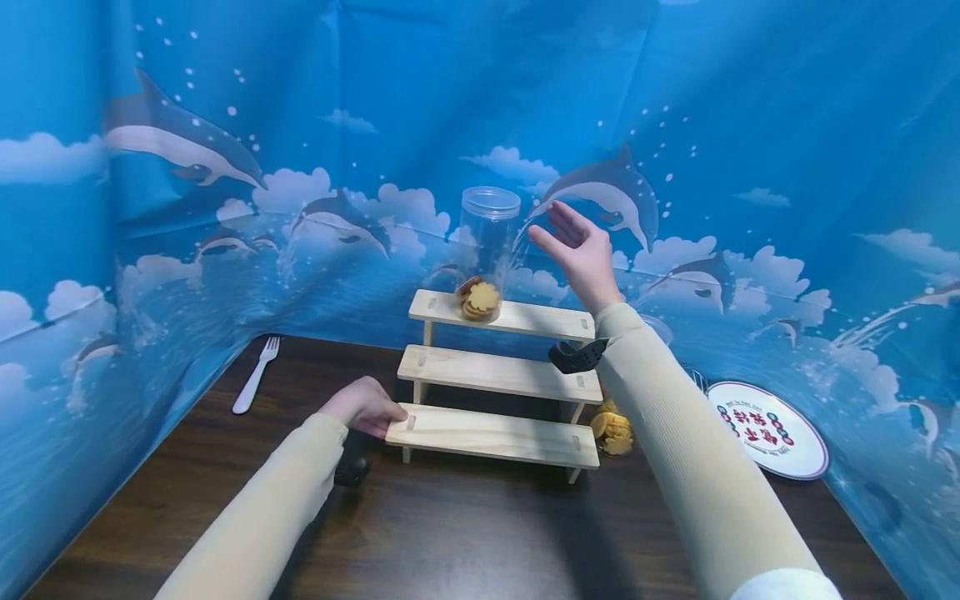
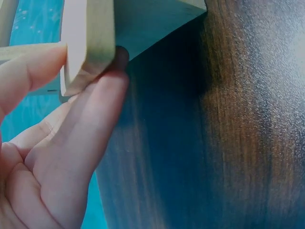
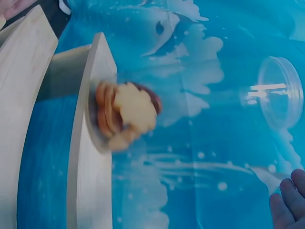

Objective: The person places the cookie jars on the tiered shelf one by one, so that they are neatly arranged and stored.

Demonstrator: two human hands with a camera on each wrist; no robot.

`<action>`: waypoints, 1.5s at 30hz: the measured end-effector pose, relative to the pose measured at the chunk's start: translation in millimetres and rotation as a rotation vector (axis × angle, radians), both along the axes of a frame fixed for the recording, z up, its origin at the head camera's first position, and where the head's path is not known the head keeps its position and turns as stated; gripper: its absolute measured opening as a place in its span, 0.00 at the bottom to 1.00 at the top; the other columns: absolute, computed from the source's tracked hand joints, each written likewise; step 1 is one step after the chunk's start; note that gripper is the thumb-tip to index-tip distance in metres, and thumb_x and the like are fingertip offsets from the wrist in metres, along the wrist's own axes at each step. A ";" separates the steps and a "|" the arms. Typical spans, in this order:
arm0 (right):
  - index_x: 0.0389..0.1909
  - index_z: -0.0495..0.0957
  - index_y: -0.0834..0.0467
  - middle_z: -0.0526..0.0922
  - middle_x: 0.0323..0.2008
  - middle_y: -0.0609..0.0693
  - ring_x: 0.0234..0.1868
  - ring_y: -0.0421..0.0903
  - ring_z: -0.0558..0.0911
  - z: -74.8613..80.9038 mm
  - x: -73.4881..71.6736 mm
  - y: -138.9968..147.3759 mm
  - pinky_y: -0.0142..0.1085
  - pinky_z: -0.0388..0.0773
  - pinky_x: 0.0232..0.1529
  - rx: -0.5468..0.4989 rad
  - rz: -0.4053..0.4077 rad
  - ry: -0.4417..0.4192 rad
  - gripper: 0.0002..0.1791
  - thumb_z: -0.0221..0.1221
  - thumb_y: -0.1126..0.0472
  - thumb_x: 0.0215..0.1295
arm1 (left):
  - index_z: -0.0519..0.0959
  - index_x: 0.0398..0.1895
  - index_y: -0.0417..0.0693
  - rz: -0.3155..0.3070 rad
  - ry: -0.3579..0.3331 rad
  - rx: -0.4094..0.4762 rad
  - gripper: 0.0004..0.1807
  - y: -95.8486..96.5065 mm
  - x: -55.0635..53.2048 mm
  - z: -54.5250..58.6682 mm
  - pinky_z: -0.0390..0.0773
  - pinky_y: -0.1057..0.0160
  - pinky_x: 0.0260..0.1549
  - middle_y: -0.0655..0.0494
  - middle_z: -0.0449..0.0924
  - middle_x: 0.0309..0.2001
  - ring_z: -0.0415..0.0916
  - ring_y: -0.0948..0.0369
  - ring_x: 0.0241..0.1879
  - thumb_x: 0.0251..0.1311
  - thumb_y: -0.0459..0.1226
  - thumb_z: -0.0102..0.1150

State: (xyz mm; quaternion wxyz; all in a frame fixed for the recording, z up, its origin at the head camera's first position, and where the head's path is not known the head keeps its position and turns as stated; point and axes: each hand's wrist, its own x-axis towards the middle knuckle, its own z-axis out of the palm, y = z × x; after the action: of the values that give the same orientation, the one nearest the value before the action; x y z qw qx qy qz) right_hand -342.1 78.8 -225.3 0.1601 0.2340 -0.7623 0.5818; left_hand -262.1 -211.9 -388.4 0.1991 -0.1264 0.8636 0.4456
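Observation:
A three-step wooden stand (image 1: 491, 435) is on the dark table. My left hand (image 1: 365, 407) pinches the left end of its lowest board, thumb and fingers on opposite faces of the board (image 2: 88, 43) in the left wrist view. On the top step, left of its middle, a tall clear jar (image 1: 489, 242) stands upright with several flower-shaped cookies (image 3: 133, 107) at its bottom. To the right of the jar, apart from it, my right hand (image 1: 583, 254) is raised with fingers spread and nothing in it. Only its fingertips (image 3: 293, 195) show in the right wrist view.
A white fork (image 1: 257, 375) lies at the table's back left. Behind my right forearm, partly hidden, another clear container with cookies (image 1: 613, 429) stands beside the stand. A white plate with red lettering (image 1: 802, 433) sits at the right. A blue dolphin-print cloth (image 1: 420, 100) hangs behind.

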 end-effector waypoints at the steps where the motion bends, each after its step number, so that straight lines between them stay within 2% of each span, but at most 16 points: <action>1: 0.69 0.61 0.54 0.67 0.67 0.49 0.67 0.41 0.67 0.2 0.8 4.9 0.34 0.67 0.65 -0.003 0.001 0.000 0.37 0.62 0.50 0.61 | 0.77 0.38 0.29 -0.006 0.006 -0.004 0.15 0.2 -0.1 0.0 0.84 0.65 0.26 0.50 0.78 0.24 0.77 0.62 0.21 0.54 0.33 0.65; 8: 0.69 0.62 0.56 0.67 0.67 0.52 0.67 0.45 0.67 0.5 5.6 40.4 0.40 0.66 0.66 0.027 -0.023 0.009 0.36 0.62 0.50 0.62 | 0.76 0.41 0.26 -0.017 0.004 0.005 0.16 -0.8 2.1 1.7 0.84 0.63 0.29 0.50 0.79 0.24 0.78 0.63 0.21 0.54 0.33 0.64; 15: 0.68 0.63 0.57 0.68 0.66 0.52 0.67 0.45 0.67 2.9 10.4 73.6 0.41 0.66 0.66 0.055 -0.052 -0.003 0.36 0.62 0.49 0.62 | 0.75 0.42 0.25 -0.041 0.002 0.007 0.18 0.6 2.8 4.1 0.84 0.63 0.28 0.49 0.79 0.25 0.77 0.62 0.22 0.55 0.33 0.64; 21: 0.69 0.62 0.57 0.67 0.67 0.54 0.67 0.46 0.67 0.0 15.1 99.4 0.42 0.65 0.66 0.095 -0.053 -0.034 0.36 0.61 0.50 0.62 | 0.75 0.42 0.25 -0.045 -0.006 0.012 0.18 -0.4 2.9 4.3 0.84 0.63 0.29 0.50 0.78 0.24 0.77 0.63 0.22 0.54 0.33 0.64; 29: 0.70 0.60 0.54 0.64 0.68 0.53 0.68 0.48 0.65 -6.8 16.6 135.0 0.45 0.64 0.67 0.165 -0.122 -0.088 0.37 0.61 0.48 0.62 | 0.75 0.42 0.26 -0.044 -0.016 -0.007 0.18 -2.0 1.4 4.9 0.84 0.65 0.27 0.50 0.78 0.24 0.77 0.63 0.22 0.55 0.34 0.64; 36: 0.70 0.59 0.56 0.63 0.69 0.54 0.69 0.51 0.64 -21.3 14.9 165.5 0.48 0.62 0.67 0.221 -0.153 -0.132 0.38 0.59 0.46 0.63 | 0.75 0.41 0.27 -0.039 -0.026 0.001 0.17 -2.1 -0.4 2.9 0.84 0.66 0.26 0.51 0.78 0.23 0.77 0.63 0.21 0.55 0.34 0.64; 45: 0.71 0.57 0.57 0.60 0.70 0.55 0.70 0.55 0.61 -55.2 13.6 206.2 0.52 0.60 0.68 0.323 -0.155 -0.231 0.40 0.58 0.44 0.63 | 0.76 0.41 0.27 -0.049 -0.027 -0.018 0.18 1.2 -0.7 3.7 0.84 0.65 0.28 0.51 0.78 0.25 0.77 0.63 0.22 0.55 0.35 0.64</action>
State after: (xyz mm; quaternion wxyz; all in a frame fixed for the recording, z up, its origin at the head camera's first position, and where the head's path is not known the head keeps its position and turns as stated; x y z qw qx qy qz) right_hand -328.5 285.0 -280.5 0.0761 0.1291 -0.8747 0.4608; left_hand -262.8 -210.8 -384.7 0.2206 -0.1132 0.8676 0.4310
